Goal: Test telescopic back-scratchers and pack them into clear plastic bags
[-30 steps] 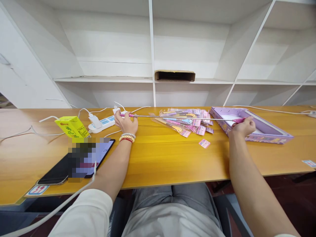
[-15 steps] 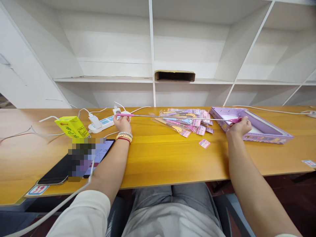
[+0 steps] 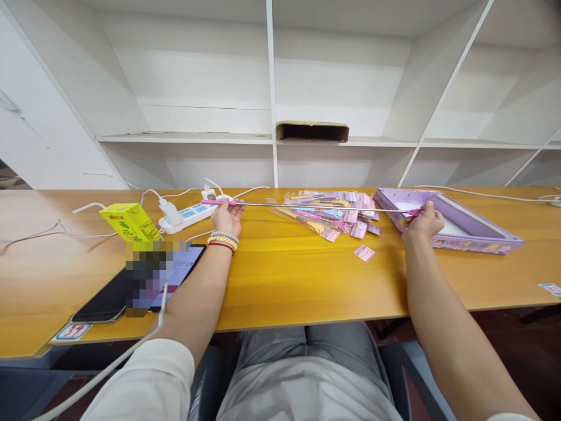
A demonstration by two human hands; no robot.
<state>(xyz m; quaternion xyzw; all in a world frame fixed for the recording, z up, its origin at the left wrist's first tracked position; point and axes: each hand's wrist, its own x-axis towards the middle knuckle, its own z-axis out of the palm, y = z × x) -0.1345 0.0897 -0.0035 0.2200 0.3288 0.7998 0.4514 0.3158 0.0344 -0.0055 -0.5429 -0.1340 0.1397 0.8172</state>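
Observation:
A long thin metal rod (image 3: 307, 206) with pink ends stretches level above the wooden table (image 3: 284, 275). My left hand (image 3: 225, 217), with bead bracelets at the wrist, is closed on its left pink end near the white power strip (image 3: 186, 215). My right hand (image 3: 423, 223) pinches the right pink end over the front edge of a shallow purple box (image 3: 477, 231). Under the rod lies a pile of small packets (image 3: 328, 213) with pink labels. One loose pink label (image 3: 364, 252) lies in front of the pile.
A yellow drink carton (image 3: 128, 222) stands at the left, with a phone (image 3: 107, 298) and a second lit phone (image 3: 182, 266) nearer me. White cables run along the table's back. White shelves rise behind, with a cardboard box (image 3: 312, 131) on one.
The rod has slid a little to the left with both hands; my left hand sits slightly farther from me, my right hand closer to the purple box's front edge.

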